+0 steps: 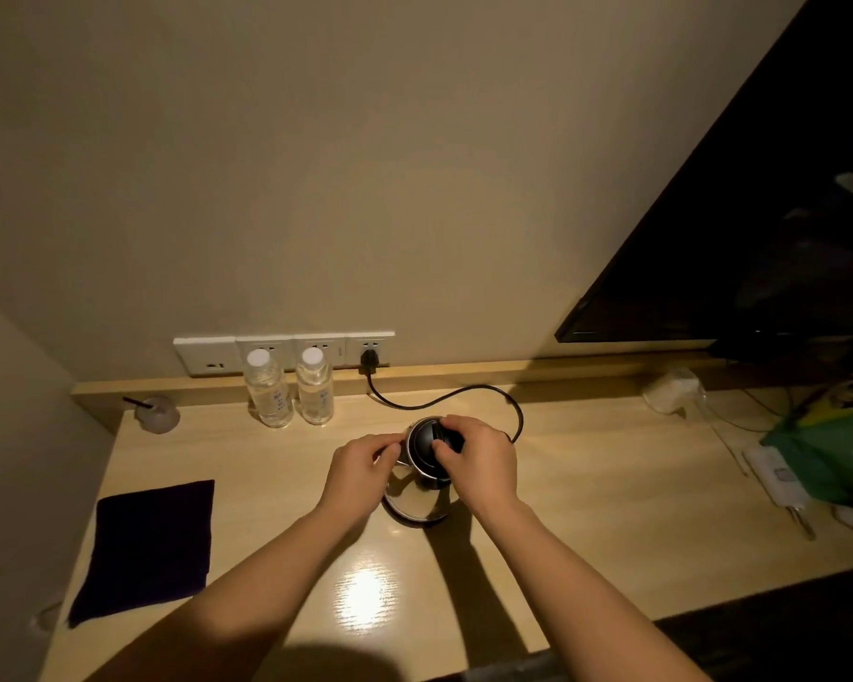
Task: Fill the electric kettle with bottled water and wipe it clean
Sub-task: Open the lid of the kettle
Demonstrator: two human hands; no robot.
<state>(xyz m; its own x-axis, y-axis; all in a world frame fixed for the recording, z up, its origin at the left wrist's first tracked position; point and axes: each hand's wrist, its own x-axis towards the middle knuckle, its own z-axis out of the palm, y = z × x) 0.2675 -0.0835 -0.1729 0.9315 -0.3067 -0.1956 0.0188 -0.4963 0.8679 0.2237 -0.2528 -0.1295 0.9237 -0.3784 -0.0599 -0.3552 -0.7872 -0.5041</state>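
A steel electric kettle [417, 499] with a black lid [423, 441] stands in the middle of the wooden desk [587, 509]. My left hand [358, 472] rests against the kettle's left side near the spout. My right hand [478, 457] grips the black handle and lid from the right. Two capped water bottles [268, 388] [314, 386] stand upright at the back, left of the kettle. A dark folded cloth [149, 548] lies flat at the desk's left front.
A black cord [444, 398] runs from the wall socket strip [286, 351] to the kettle. A small diffuser jar [156, 415] sits at the back left. A TV [759, 214] hangs at the right, with a green bag [828, 450] and a white remote [779, 477] below it.
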